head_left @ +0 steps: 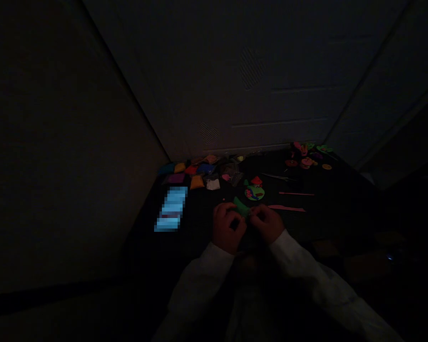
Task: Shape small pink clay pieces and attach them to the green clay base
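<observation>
In the dim light, my left hand [228, 229] is curled with its fingers closed on a piece of green modelling clay [241, 207]. My right hand [268, 223] pinches the clay's right end, so both hands meet at it just above the table. Whether the clay is bare or inside a small bag, I cannot tell. Right behind the hands lies a round green clay figure [254, 192] with a red pointed top and blue and pink bits. A pink clay knife [288, 208] rests close to the right hand's far side.
Small bags of coloured clay, one of them orange [197, 182], line the table's back left. A lit phone [171, 209] lies at left. Scissors [278, 177] and a thin pink tool [296, 193] are right of centre. Several clay pieces [306, 163] sit back right, before the wall [271, 104].
</observation>
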`<state>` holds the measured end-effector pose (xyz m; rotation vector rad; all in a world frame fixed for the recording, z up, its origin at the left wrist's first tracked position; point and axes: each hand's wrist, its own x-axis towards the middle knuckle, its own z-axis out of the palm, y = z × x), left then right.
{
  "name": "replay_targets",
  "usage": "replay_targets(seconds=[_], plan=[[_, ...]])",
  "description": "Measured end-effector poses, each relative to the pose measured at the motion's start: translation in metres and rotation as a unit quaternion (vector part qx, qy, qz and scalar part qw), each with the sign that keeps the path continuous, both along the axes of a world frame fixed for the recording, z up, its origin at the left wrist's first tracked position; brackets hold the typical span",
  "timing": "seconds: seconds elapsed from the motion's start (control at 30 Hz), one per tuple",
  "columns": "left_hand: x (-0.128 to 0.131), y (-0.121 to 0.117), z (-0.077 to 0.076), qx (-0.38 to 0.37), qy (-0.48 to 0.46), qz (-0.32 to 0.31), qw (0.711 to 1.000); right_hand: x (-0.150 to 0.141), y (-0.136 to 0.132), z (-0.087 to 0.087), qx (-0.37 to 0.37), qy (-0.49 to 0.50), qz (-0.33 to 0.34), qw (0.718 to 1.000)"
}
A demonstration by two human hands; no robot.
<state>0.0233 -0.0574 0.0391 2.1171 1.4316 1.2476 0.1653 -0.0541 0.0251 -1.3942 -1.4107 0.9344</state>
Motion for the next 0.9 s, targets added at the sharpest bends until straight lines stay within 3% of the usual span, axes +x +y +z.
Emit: replay_targets(seconds=[0.13, 0.2, 0.37, 0.63, 0.9], plan=[[-0.012, 0.003, 0.008, -0.010, 0.043, -0.164, 0.985, 0.008, 0.002, -0.003, -0.006, 0.013, 0.034, 0.999], [-0.019, 0.008, 0.010, -0.026, 0.084, -0.191, 0.978, 0.010, 0.002, -0.005, -0.005, 0.025, 0.055, 0.998], [-0.023, 0.019, 0.003, -0.058, 0.123, -0.184, 0.973, 0.009, 0.001, -0.005, 0.016, 0.052, 0.095, 0.994], [-0.021, 0.021, -0.012, 0.015, 0.114, -0.144, 0.983, 0.013, 0.000, -0.001, 0.156, 0.008, 0.116, 0.981], [-0.021, 0.023, -0.016, 0.069, 0.125, -0.117, 0.983, 0.015, 0.000, -0.002, 0.143, -0.106, 0.099, 0.979]])
